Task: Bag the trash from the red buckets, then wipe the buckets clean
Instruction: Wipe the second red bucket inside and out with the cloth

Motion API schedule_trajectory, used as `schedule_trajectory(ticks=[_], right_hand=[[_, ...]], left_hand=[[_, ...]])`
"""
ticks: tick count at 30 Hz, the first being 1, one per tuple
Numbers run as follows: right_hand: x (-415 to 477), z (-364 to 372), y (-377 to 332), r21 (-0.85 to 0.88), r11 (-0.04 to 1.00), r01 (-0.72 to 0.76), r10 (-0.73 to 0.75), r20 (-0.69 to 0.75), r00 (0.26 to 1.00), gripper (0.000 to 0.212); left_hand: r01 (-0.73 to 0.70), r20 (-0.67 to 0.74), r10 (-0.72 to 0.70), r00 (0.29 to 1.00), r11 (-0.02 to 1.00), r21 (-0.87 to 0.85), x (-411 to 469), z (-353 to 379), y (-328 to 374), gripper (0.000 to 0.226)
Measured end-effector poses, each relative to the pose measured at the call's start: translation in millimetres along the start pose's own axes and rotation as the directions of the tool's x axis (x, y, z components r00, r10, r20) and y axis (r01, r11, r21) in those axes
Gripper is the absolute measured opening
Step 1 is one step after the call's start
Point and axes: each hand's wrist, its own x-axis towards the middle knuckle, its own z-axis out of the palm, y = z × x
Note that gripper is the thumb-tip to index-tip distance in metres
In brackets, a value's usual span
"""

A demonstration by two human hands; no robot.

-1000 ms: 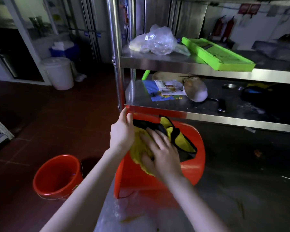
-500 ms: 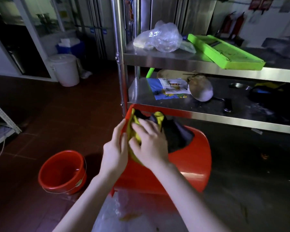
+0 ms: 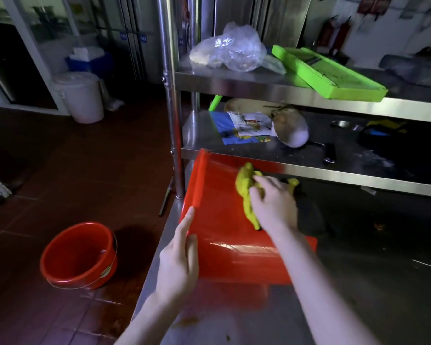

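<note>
A red bucket (image 3: 222, 245) lies tipped on its side on the steel table (image 3: 363, 282), close under the lower shelf. My right hand (image 3: 274, 205) grips a yellow cloth (image 3: 245, 185) with a black part and presses it on the bucket's red wall. My left hand (image 3: 178, 262) rests along the bucket's left edge with straight fingers, steadying it. A second red bucket (image 3: 77, 255) stands upright on the tiled floor to the left, and no trash shows inside it.
A steel shelf rack's post (image 3: 171, 95) stands just left of the tipped bucket. On the shelves lie a clear plastic bag (image 3: 232, 51), a green tray (image 3: 329, 73), papers and a pan. A white lidded pail (image 3: 79, 95) stands far left. Crumbs and smears mark the table.
The bucket has turned so a broad red wall faces me. My right hand moved the cloth from the rim onto that wall. My left hand slid down to the bucket's left edge.
</note>
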Motion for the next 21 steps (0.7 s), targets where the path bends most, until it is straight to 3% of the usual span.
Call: schedule_trajectory(ticks=[4, 6, 9, 12, 14, 17, 19, 21], right_hand=[[-30.6, 23.2, -50.7, 0.014, 0.935, 0.355, -0.355, -0.036, 0.934, 0.045], [-30.0, 20.6, -45.7, 0.016, 0.908, 0.418, -0.417, -0.024, 0.908, 0.044], [-12.2, 9.6, -13.6, 0.032, 0.955, 0.294, -0.292, -0.048, 0.955, 0.041], [10.1, -1.6, 28.1, 0.04, 0.998, -0.056, 0.059, -0.07, 0.996, 0.034], [14.6, -5.9, 47.0, 0.043, 0.982, -0.185, 0.187, -0.069, 0.98, 0.033], [7.7, -2.3, 46.4, 0.03, 0.99, -0.138, 0.14, -0.097, 0.985, 0.032], [-7.1, 3.7, 35.4, 0.024, 0.998, -0.052, 0.055, -0.136, 0.989, 0.036], [-25.8, 11.1, 25.0, 0.043, 0.996, 0.072, -0.064, -0.168, 0.984, 0.045]], left_hand=[[0.012, -0.033, -0.012, 0.999, 1.0, 0.013, 0.1, 2.6, -11.5, 0.056], [0.005, -0.035, -0.005, 0.999, 1.0, 0.0, -0.4, -0.3, -15.5, 0.052], [-0.013, -0.027, 0.013, 1.0, 1.0, -0.012, 1.1, -5.6, -18.1, 0.051], [-0.021, -0.005, 0.021, 1.0, 0.999, -0.034, -1.6, -8.6, -20.3, 0.051], [0.008, 0.011, -0.007, 1.0, 0.998, -0.054, -2.3, -12.0, -18.3, 0.049], [0.05, 0.008, -0.05, 0.999, 0.998, -0.037, 8.3, -23.9, -5.2, 0.04], [0.106, -0.036, -0.106, 0.994, 0.994, 0.02, 36.1, -30.3, 6.0, 0.023], [0.159, -0.099, -0.149, 0.984, 0.982, 0.098, 80.6, -32.8, 14.4, 0.024]])
